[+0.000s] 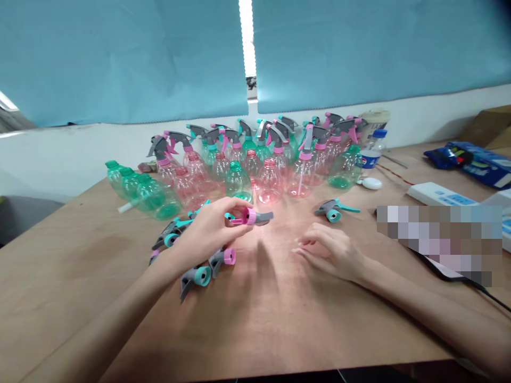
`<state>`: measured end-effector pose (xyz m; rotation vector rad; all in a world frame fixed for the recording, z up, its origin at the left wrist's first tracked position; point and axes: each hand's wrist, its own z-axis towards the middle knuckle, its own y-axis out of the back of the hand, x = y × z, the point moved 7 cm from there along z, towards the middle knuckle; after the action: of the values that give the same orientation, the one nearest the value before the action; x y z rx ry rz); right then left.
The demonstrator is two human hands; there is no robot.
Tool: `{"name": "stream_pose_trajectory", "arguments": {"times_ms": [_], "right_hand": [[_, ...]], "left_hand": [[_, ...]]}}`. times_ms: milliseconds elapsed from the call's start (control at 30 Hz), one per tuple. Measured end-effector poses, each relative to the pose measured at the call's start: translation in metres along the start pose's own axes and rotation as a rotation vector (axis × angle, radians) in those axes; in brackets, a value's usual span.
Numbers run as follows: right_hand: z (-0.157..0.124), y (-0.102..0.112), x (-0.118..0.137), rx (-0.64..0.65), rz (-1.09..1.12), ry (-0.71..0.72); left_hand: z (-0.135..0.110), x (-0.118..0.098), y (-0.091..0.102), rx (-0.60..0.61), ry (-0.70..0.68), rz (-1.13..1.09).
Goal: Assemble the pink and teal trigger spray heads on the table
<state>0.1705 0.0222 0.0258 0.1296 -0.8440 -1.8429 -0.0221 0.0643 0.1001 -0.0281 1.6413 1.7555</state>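
My left hand (pixel 211 226) is closed round a grey and pink trigger spray head (pixel 250 216), its pink collar facing me. Low over the table, my right hand (pixel 334 252) has loosely bent fingers apart from the thumb, with nothing visible between them. Beyond it lies a grey and teal spray head (pixel 334 215). Several more loose heads, such as a teal-collared one (pixel 203 275) and a pink-collared one (pixel 229 256), lie beneath and beside my left forearm. Uncapped clear bottles, including a pink one (pixel 269 183) and a green one (pixel 238 181), stand just past my hands.
Behind are several bottles fitted with spray heads (pixel 320 137). Green bottles (pixel 164 205) lie tilted at the left. To the right are a blue-capped drink bottle (pixel 371 157), a white power strip (pixel 441 196), a blue packet (pixel 485 162) and a blurred-out flat device (pixel 443 239) with a cable.
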Motion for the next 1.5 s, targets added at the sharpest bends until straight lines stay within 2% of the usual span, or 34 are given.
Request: {"name": "stream_pose_trajectory", "arguments": {"times_ms": [67,167,300,467,667,800,933,1100,1300,1400,1500], "right_hand": [[-0.002,-0.001,-0.005,-0.006,0.014,-0.07],[-0.004,-0.001,-0.013,0.001,0.039,-0.156],[-0.004,-0.003,-0.023,0.078,0.085,-0.253],[-0.002,-0.006,-0.023,0.162,0.049,-0.244],[-0.004,-0.012,-0.028,0.168,0.055,-0.312],[-0.008,-0.014,-0.035,0.181,0.007,-0.37],[-0.007,-0.01,-0.035,0.135,-0.02,-0.358],[-0.007,-0.007,-0.036,0.107,0.027,-0.375],[-0.01,-0.006,-0.04,0.099,0.059,-0.413],[-0.009,-0.002,-0.04,0.054,0.062,-0.42],[-0.009,0.002,-0.044,-0.003,0.066,-0.473]], "left_hand": [[0.002,-0.015,-0.007,-0.029,-0.069,0.054],[0.004,-0.036,-0.026,-0.031,-0.167,0.128],[0.005,-0.053,-0.061,0.105,-0.191,0.209],[0.006,-0.054,-0.085,0.173,-0.165,0.165],[0.007,-0.034,-0.102,0.163,-0.167,0.0],[0.003,-0.024,-0.107,0.13,-0.215,-0.023],[0.0,-0.021,-0.106,0.119,-0.27,-0.05],[0.0,-0.015,-0.106,0.066,-0.235,-0.065],[0.001,-0.015,-0.112,0.088,-0.246,-0.082],[0.002,-0.017,-0.099,-0.036,-0.223,-0.123],[-0.004,-0.021,-0.082,-0.28,-0.246,-0.189]]}}
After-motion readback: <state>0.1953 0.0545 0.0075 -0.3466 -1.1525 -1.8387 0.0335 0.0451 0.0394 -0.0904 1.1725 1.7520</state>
